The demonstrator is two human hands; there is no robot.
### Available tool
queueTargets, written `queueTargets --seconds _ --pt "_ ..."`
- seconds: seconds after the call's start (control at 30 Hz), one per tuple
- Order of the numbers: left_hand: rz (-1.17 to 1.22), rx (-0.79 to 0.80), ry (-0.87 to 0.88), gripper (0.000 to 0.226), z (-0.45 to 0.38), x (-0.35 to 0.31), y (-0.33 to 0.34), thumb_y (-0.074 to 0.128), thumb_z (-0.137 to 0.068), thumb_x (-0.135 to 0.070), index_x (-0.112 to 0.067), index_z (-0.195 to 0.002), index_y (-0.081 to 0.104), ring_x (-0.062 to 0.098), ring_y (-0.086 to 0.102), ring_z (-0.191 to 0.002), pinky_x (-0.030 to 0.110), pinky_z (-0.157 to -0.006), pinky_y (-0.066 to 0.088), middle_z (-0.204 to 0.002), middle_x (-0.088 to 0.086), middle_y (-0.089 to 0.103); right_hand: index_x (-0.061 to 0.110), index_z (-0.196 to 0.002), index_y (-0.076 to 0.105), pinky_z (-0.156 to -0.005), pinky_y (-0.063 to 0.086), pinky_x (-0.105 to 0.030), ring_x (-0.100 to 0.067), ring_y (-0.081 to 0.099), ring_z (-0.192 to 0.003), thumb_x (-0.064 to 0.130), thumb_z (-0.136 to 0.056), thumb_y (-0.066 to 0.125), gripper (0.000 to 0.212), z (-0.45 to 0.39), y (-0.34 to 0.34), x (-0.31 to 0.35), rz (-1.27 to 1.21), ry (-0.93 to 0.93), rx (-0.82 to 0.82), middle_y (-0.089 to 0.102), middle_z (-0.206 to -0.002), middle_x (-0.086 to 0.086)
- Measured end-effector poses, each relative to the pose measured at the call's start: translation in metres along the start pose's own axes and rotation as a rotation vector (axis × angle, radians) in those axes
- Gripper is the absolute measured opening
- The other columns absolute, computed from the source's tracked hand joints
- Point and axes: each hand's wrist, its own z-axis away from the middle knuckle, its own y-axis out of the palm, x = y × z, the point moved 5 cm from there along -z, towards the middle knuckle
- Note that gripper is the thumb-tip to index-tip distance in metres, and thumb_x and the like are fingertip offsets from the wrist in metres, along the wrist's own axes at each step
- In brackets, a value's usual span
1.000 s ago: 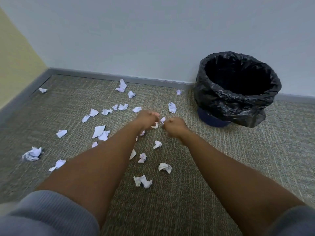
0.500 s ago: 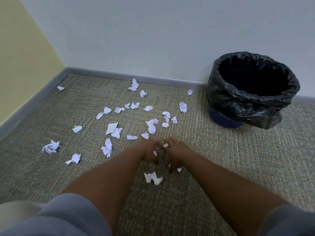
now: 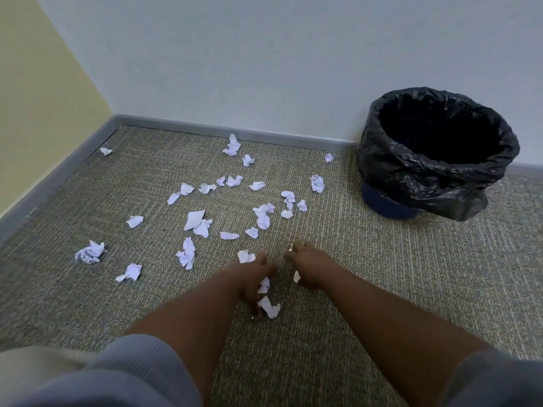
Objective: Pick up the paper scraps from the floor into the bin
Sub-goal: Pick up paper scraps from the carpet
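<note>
Several crumpled white paper scraps point(image 3: 196, 220) lie scattered over the carpet. My left hand point(image 3: 253, 279) is down on the floor, fingers closed around white scraps, with one scrap point(image 3: 269, 307) at its fingertips and another point(image 3: 245, 255) just beyond it. My right hand point(image 3: 309, 263) is beside it, curled around white paper that shows at its far and near edges. The bin point(image 3: 435, 160), lined with a black bag, stands open at the far right against the wall, well away from both hands.
The carpet point(image 3: 382, 274) meets a grey baseboard point(image 3: 235, 132) along the white back wall and the yellow left wall. A larger paper wad point(image 3: 89, 252) lies at the left. Grey sleeves fill the bottom corners.
Both hands have drawn back from the middle of the scraps toward me and dropped onto the nearest scraps. The view has shifted, so the bin sits farther right.
</note>
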Motion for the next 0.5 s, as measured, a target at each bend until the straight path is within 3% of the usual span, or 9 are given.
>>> queueTargets --seconds 0.13,0.23,0.4,0.5 --pt "0.029 0.007 0.073 0.059 -0.001 -0.004 0.002 0.084 -0.067 -0.032 -0.022 -0.119 0.056 0.025 0.053 -0.109 0.037 -0.087 0.049 -0.129 0.006 0.046 0.016 -0.146 0.031 -0.102 0.045 -0.047 -0.035 0.027 -0.138 0.012 -0.082 0.069 0.075 0.001 0.003 -0.002 -0.028 0.031 -0.044 0.017 -0.154 -0.014" --pt "0.101 -0.005 0.134 0.037 -0.001 -0.009 0.005 0.079 -0.073 -0.022 -0.016 -0.108 0.066 0.017 0.055 -0.095 0.025 -0.075 0.044 -0.115 0.006 0.059 0.017 -0.145 0.031 -0.096 0.049 -0.046 -0.035 0.024 -0.137 0.009 -0.081 0.068 0.074 0.002 -0.001 -0.001 -0.011 0.039 -0.117 0.011 -0.155 -0.013" --pt "0.165 -0.01 0.134 0.031 -0.002 -0.011 0.007 0.077 -0.075 -0.017 -0.015 -0.106 0.071 0.02 0.06 -0.099 0.023 -0.072 0.043 -0.11 0.006 0.064 0.018 -0.146 0.031 -0.102 0.044 -0.046 -0.034 0.018 -0.143 0.01 -0.085 0.063 0.069 0.0 -0.004 0.003 0.011 -0.004 -0.101 -0.001 -0.162 -0.008" --pt "0.211 -0.02 0.117 0.027 -0.002 -0.008 0.007 0.076 -0.076 -0.016 -0.018 -0.102 0.074 0.019 0.063 -0.096 0.026 -0.075 0.049 -0.105 0.005 0.069 0.018 -0.147 0.031 -0.104 0.042 -0.047 -0.033 0.017 -0.144 0.01 -0.088 0.06 0.066 -0.003 -0.001 0.003 0.004 -0.007 -0.056 0.002 -0.162 -0.005"
